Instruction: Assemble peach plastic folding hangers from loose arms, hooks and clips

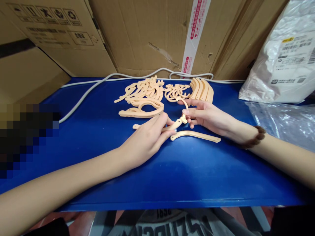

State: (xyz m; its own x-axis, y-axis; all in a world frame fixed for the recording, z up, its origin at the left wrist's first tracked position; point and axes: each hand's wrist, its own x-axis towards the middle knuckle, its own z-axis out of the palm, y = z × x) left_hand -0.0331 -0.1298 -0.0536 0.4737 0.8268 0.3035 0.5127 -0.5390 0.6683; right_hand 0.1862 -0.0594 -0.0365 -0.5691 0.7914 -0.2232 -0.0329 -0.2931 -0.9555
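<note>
My left hand (147, 136) is closed on a curved beige plastic arm (175, 125), whose far end pokes out left of the fingers. Between thumb and fingers, my right hand (209, 116) grips a beige hook (185, 104); its base meets the end of the arm. Just below the hands, a loose curved arm (197, 134) lies on the blue table (157, 177). Behind my left hand rest folded beige hanger pieces (141, 113). Farther back are a heap of beige pieces (145, 88), a small pile of hooks (174, 91) and a row of nested curved arms (203, 90).
Cardboard boxes (147, 39) stand along the back of the table. A white cable (85, 95) runs across the back and down the left. On the right are a white plastic parcel (280, 62) and clear plastic film (278, 121).
</note>
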